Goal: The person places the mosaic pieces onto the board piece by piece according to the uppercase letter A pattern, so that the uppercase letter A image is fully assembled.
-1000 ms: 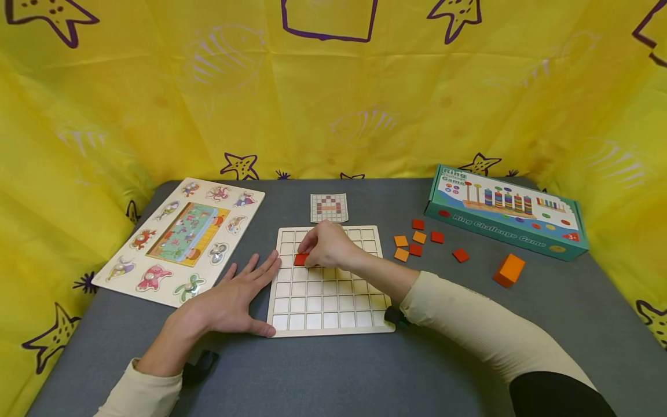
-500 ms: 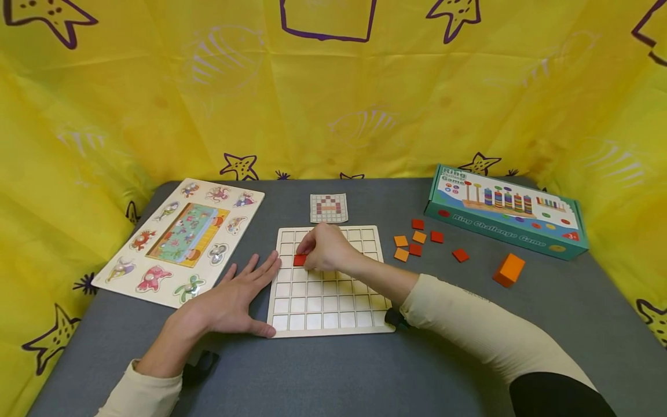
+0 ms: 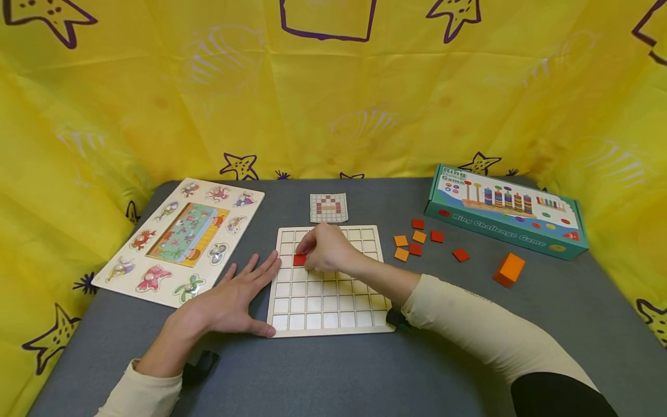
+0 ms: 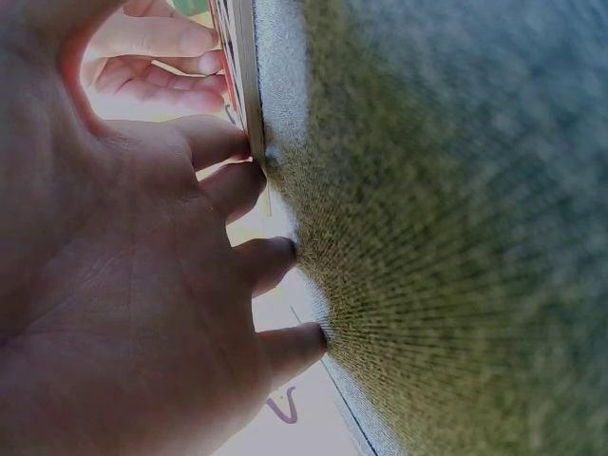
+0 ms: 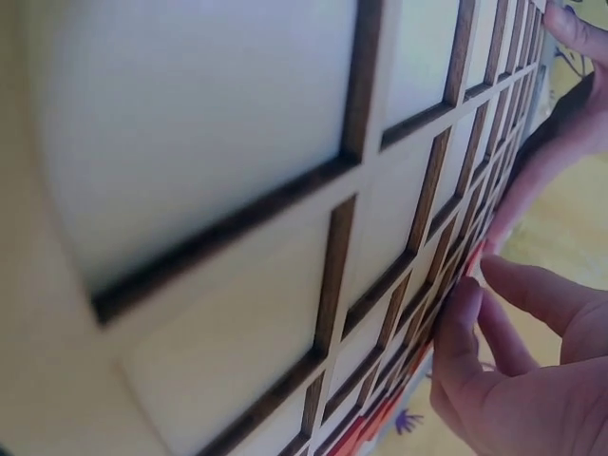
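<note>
In the head view, a pale wooden grid board lies flat in front of me. My right hand reaches over its upper left part and pinches a square red tile at a cell near the left edge. Thumb and fingertips meet at a red edge in the right wrist view, where more red and orange pieces show low in the grid; the head view hides these behind the hand. My left hand lies with spread fingers beside the board, fingertips and thumb against its left edge.
Several loose red and orange tiles lie right of the board, near an orange block and a green game box. A small pattern card lies behind the board. A sea-animal puzzle is at left.
The red tile has shifted very slightly left under my right fingertips. Both hands otherwise stay almost where they were, and the loose tiles have not moved.
</note>
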Motion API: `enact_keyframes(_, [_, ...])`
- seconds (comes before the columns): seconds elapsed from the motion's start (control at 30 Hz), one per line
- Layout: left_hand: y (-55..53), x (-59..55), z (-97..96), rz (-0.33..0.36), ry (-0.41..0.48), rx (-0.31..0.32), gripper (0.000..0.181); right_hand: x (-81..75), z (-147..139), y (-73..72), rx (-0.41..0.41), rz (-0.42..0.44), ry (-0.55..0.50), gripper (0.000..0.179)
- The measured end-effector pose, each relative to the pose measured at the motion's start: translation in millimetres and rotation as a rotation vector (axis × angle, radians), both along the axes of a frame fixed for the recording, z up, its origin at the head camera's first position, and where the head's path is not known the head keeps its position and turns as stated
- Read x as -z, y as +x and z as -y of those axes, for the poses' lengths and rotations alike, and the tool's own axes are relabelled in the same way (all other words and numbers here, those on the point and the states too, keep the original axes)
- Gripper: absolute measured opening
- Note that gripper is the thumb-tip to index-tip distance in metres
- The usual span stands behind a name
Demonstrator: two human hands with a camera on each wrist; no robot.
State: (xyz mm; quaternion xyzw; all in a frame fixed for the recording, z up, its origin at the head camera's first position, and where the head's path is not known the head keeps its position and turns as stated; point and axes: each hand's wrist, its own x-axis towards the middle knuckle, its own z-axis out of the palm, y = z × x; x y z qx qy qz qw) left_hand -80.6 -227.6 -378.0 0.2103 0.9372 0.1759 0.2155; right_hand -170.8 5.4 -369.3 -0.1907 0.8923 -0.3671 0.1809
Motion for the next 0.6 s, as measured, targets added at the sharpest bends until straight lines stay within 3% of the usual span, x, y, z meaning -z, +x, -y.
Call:
enact_keyframes(0.33, [0.0, -0.8, -0.7, 0.009, -0.001, -0.005, 0.13, -4.6, -20, -2.0, -0.009, 0.0, -0.032, 0.027])
enact_keyframes(0.6, [0.9, -2.2, -2.5, 0.004, 0.007, 0.0, 0.13, -8.3, -53, -4.8, 0.062, 0.08, -0.088, 0.025])
